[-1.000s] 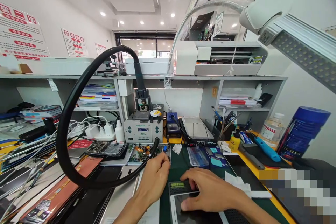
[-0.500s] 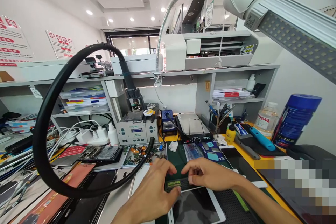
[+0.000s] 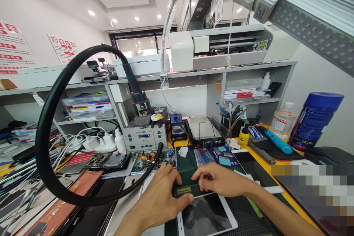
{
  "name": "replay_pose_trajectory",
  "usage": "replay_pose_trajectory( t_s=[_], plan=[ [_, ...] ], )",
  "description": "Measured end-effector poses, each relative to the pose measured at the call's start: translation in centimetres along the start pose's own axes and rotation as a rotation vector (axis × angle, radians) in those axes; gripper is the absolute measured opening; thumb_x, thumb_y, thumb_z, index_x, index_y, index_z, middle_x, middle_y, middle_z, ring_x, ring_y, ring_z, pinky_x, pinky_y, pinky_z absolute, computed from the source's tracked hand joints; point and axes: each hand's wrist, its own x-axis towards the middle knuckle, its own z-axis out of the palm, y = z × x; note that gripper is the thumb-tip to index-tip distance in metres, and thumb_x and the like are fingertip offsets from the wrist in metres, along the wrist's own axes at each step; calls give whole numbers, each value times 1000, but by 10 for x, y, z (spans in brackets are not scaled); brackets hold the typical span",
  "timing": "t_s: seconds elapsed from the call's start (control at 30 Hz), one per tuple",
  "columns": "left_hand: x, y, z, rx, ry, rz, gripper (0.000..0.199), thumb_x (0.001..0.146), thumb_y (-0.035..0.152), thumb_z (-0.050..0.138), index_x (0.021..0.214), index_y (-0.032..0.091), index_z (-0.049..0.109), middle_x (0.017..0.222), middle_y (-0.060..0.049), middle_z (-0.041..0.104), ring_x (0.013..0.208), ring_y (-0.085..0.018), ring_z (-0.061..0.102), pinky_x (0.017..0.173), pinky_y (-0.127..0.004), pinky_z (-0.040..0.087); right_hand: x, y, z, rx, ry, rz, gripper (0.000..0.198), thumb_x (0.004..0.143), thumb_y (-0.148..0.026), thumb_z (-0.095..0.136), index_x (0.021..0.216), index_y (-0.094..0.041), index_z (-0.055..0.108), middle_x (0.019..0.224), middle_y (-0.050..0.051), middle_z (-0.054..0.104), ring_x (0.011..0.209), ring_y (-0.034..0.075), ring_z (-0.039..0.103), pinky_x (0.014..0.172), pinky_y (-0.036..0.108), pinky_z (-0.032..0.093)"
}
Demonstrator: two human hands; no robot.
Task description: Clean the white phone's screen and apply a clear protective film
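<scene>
A white-framed tablet (image 3: pixel 207 214) with a dark screen lies in front of me on a black perforated mat (image 3: pixel 246 214). My left hand (image 3: pixel 163 195) is at its upper left corner, fingers spread and bent forward, the thumb stretched over the top edge. At the tablet's upper edge, my right hand (image 3: pixel 221 180) has its fingers curled in, with the thumb tucked near them. Whatever those fingers pinch, if anything, is hidden. Between the hands shows a dark strip with a yellow-green label (image 3: pixel 184 190), part of the mat's top.
Left lies a heap of tablet panels (image 3: pixel 83 199) under a looping black hose (image 3: pixel 44 136). Behind stand a grey hot-air station (image 3: pixel 143 140), a tray of small parts (image 3: pixel 155 160) and a tool holder (image 3: pixel 233 118). Another white tablet (image 3: pixel 254 167) lies right. A lamp (image 3: pixel 309 25) hangs overhead.
The view has shifted slightly. My left thumb reaches a little further over the tablet's top edge. My right hand stays at that edge, its fingers still curled.
</scene>
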Motion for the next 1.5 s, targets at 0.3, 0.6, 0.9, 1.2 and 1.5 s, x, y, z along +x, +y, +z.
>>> replay_pose_trajectory(
  t_s=[0.3, 0.6, 0.9, 1.2, 1.5],
  plan=[
    [-4, 1, 9, 81, -72, -20, 44, 68, 55, 76, 88, 22, 55, 98, -3, 53, 97, -27, 49, 84, -38, 37, 3, 2, 3, -47, 26, -14, 26, 90, -21, 53, 110, -14, 67, 88, 7, 72, 75, 17, 62, 64, 25, 45],
    [-5, -8, -5, 33, -197, -79, 52, 60, 56, 81, 92, 23, 58, 98, -3, 53, 98, -26, 50, 83, -34, 39, 3, 4, 6, -85, 59, -10, 25, 89, -23, 55, 110, -15, 68, 84, 5, 71, 71, 16, 60, 60, 24, 43],
    [-1, -13, -4, -14, -215, -102, 39, 68, 54, 78, 76, 21, 59, 93, -1, 55, 95, -22, 52, 84, -30, 37, 1, 1, 4, -107, 49, -1, 25, 92, -29, 55, 108, -17, 69, 78, 3, 67, 66, 15, 56, 57, 24, 40],
    [2, -19, 1, -18, -181, -99, 29, 78, 49, 70, 74, 22, 60, 86, 1, 58, 88, -18, 53, 71, -27, 35, 3, 3, 5, -103, 50, 6, 26, 93, -32, 53, 108, -17, 69, 77, 3, 66, 66, 15, 55, 57, 24, 39],
    [-3, -15, -7, 39, -210, -30, 30, 80, 52, 66, 84, 22, 64, 88, 0, 60, 90, -19, 53, 73, -27, 38, 1, 1, 7, -112, 76, 8, 27, 92, -33, 54, 108, -16, 68, 79, 4, 65, 68, 16, 56, 59, 24, 40]
  ],
)
